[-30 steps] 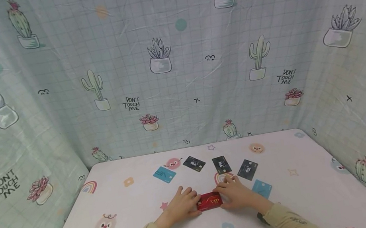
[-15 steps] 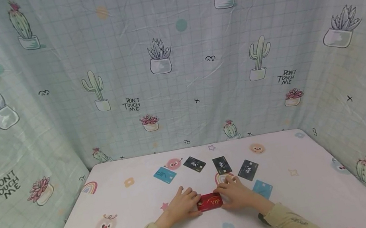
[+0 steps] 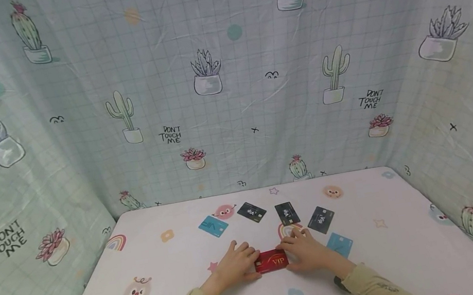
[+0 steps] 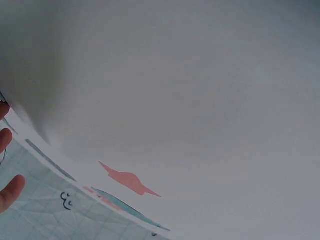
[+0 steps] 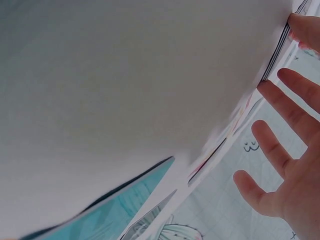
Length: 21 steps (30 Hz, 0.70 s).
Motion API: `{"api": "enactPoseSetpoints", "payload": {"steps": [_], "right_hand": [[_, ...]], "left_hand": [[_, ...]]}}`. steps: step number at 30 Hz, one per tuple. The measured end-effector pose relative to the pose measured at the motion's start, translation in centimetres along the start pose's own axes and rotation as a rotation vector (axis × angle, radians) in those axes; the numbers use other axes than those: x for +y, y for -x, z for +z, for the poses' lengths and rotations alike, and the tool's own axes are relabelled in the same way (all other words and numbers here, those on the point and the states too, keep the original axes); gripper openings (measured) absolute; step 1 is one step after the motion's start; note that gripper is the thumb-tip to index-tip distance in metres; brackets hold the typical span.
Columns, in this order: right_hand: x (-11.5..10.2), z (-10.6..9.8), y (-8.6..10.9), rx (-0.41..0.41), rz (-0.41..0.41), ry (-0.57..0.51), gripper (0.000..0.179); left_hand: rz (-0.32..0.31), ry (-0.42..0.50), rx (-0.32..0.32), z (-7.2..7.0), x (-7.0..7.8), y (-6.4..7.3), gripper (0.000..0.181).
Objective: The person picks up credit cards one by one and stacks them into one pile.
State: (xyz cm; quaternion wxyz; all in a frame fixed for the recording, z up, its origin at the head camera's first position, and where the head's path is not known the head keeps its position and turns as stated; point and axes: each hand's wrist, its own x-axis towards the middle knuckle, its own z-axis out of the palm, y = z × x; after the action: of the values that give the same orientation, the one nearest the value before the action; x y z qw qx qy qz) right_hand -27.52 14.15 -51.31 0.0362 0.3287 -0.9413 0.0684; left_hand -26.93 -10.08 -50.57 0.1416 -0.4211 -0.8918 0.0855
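A red VIP card lies face up on the table in the head view, topping a small stack of cards whose layered edge shows in the right wrist view. My left hand pinches the stack's left end between thumb and a finger. At the right end, my right hand grips it the same way, its other fingers spread. Only a few fingertips show at the left border of the left wrist view; the stack is barely visible there.
Around the hands lie a blue card, two black cards, a dark grey card and another blue card. A dark card is partly hidden under the right sleeve. Patterned curtains enclose the table's back and sides.
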Motion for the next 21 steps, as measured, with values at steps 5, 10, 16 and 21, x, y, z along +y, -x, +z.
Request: {"api": "enactPoseSetpoints", "payload": {"steps": [5, 10, 16, 21], "right_hand": [[-0.07, -0.09, 0.01, 0.001, -0.004, -0.002, 0.050], [-0.15, -0.23, 0.01, -0.002, 0.002, 0.000, 0.050], [-0.15, -0.24, 0.00, 0.003, -0.003, 0.004, 0.051], [-0.13, -0.22, 0.02, 0.007, -0.011, -0.001, 0.051]], "left_hand": [[-0.001, -0.005, -0.005, 0.18, -0.03, 0.01, 0.051], [0.000, -0.001, -0.008, 0.27, -0.07, 0.02, 0.052], [0.000, -0.012, -0.013, 0.35, -0.13, 0.05, 0.053], [0.002, -0.034, -0.025, 0.53, -0.14, 0.12, 0.054]]}}
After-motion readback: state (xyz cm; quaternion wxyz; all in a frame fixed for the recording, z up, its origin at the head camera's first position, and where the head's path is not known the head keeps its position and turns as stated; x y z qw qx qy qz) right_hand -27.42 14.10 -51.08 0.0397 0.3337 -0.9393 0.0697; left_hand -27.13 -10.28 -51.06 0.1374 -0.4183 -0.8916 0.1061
